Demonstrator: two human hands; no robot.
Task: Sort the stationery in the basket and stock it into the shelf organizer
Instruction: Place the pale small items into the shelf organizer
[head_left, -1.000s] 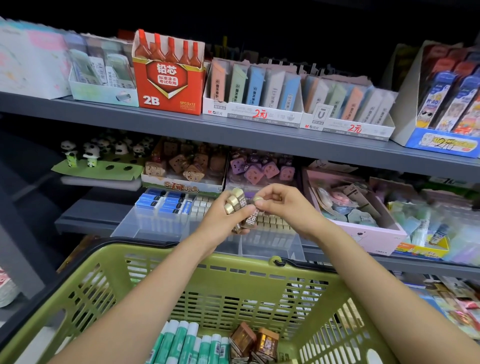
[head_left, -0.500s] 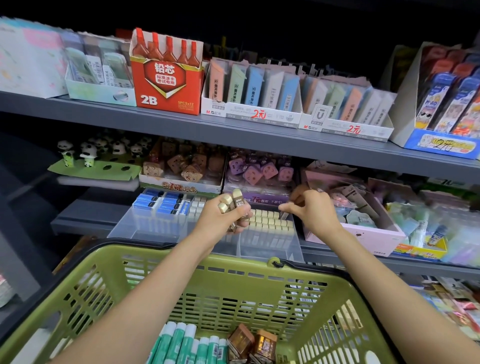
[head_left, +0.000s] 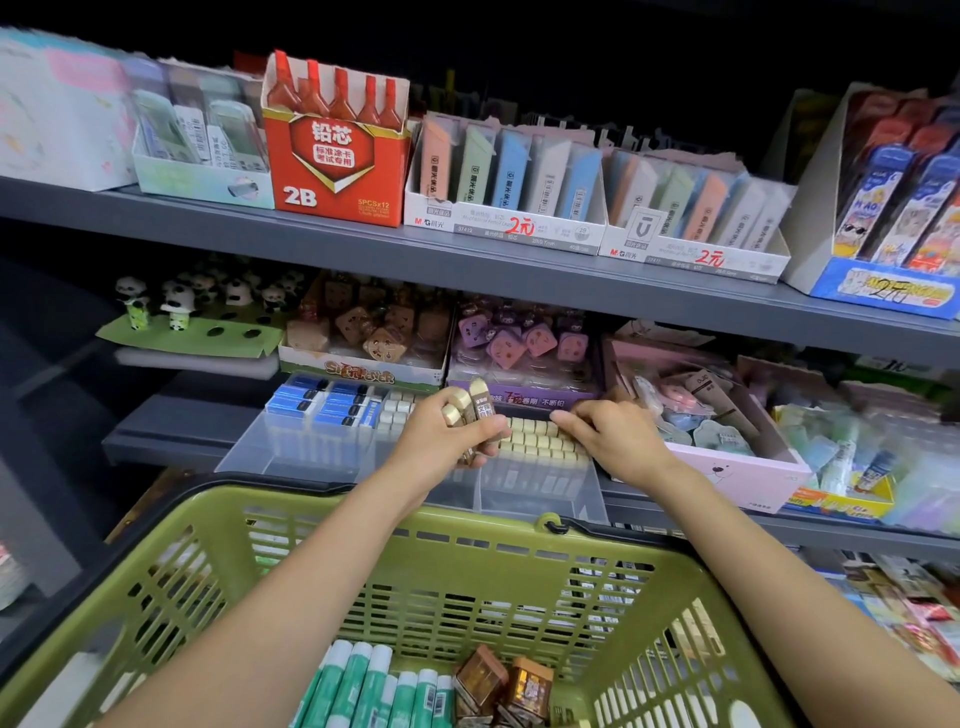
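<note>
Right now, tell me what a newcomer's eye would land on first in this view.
First the two hands over the clear shelf organizer: the left hand grips a bunch of brown-sleeved erasers, the right hand presses fingers onto the rows of cream erasers. Next the green basket in the foreground, with green-and-white sticks and brown boxes inside. Then the red 2B lead box on the upper shelf.

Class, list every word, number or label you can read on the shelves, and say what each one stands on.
"铅芯", "2B" and "5PCS×12": red box.
"M&G" and red "2元": white tray.
"M&G" and "2元": second tray.
"不断铅": purple box.
Fine print, the barcodes and the wrappers on the erasers in the left hand: too blurred.
</note>
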